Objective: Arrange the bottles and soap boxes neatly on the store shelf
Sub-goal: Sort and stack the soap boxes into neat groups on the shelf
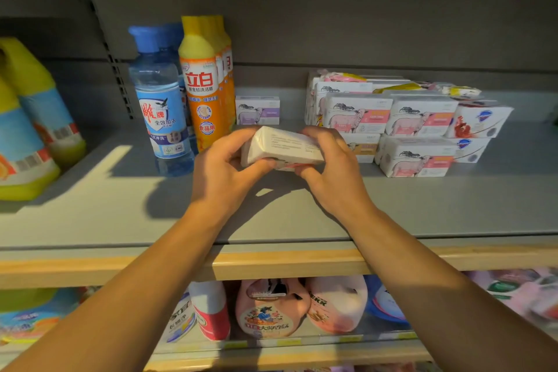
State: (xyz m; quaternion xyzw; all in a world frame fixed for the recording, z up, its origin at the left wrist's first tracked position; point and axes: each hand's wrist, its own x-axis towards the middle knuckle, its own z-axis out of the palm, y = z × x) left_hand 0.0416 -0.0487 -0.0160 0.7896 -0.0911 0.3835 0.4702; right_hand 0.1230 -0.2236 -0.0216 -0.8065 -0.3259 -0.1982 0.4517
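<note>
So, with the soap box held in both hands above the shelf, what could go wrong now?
1. The soap box is tilted between the left hand and the right hand; a loose grip may drop it.
2. The blue bottle and the orange bottle stand near the left hand; a bump might topple them.
3. The stacked pink soap boxes look uneven and could slide if nudged.
</note>
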